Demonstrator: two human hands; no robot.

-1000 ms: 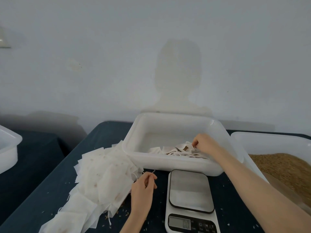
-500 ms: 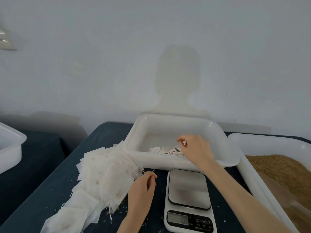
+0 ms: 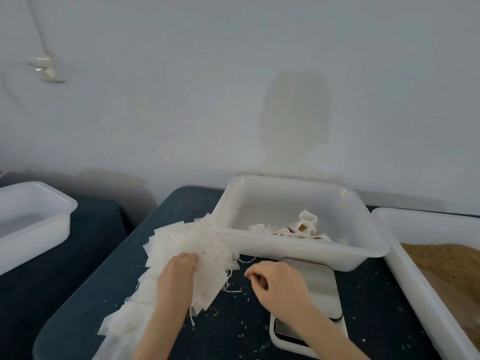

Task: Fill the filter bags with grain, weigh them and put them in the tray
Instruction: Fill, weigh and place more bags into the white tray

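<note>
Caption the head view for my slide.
Left hand rests on white filter bags; right hand hovers over steel-topped scale.

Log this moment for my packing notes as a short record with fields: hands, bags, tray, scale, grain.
left hand: left hand rests on the pile of empty filter bags, fingers laid on top
right hand: right hand hovers over the scale's near-left corner, fingers curled; whether it holds anything cannot be told
tray: white tray holds a few filled bags
scale: scale platform carries no bag; display hidden by the forearm
grain: grain lies in the bin at right
table: loose grains scattered on the dark cloth
</note>
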